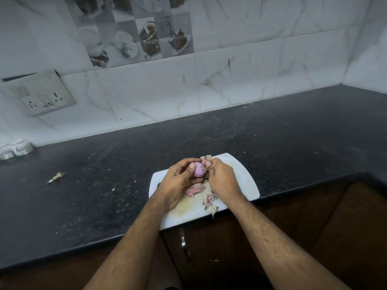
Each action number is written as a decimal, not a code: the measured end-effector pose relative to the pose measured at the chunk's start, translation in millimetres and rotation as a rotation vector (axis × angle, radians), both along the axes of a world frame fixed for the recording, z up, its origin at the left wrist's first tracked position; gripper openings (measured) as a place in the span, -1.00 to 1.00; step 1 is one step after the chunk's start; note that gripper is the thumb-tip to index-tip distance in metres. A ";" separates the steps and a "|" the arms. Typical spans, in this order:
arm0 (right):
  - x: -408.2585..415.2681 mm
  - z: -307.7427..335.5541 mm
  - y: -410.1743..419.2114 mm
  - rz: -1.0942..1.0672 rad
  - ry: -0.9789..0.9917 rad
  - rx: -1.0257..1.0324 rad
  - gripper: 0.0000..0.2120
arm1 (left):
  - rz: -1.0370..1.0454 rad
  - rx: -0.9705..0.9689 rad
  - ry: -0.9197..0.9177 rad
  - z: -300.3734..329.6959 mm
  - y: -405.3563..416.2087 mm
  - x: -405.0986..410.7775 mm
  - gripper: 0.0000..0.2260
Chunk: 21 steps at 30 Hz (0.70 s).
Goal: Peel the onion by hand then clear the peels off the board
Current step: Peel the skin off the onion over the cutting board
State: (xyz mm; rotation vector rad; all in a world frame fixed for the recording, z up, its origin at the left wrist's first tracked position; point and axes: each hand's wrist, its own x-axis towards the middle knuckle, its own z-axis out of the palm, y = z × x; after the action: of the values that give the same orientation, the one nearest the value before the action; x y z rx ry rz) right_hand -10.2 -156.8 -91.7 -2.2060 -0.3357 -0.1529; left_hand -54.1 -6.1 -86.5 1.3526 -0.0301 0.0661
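A small pink-purple onion (198, 169) is held above the white cutting board (240, 174). My left hand (178, 181) cups it from the left, thumb on top. Touching the onion's right end, my right hand (222, 178) pinches a strip of papery skin (206, 158) that sticks up past the fingers. Loose pink and pale peels (195, 189) lie on the board below my hands, and more peel scraps (209, 203) sit near the board's front edge. The underside of the onion is hidden by my fingers.
The board overhangs the front edge of a dark speckled counter (104, 174). A stray peel (56, 177) lies on the counter to the left. A white holder (15, 148) stands at the far left by the tiled wall. A socket plate (39, 95) is on the wall.
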 end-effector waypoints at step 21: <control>-6.9 1.7 -1.9 0.182 -0.062 0.205 -0.76 | 0.125 0.195 0.015 0.3 -6.5 3.6 -0.63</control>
State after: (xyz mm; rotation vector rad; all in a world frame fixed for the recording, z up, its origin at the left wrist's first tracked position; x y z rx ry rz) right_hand -17.1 -158.7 -90.0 -1.9611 -0.5290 -0.1491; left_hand -50.6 -12.6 -86.2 1.5492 0.0628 0.1618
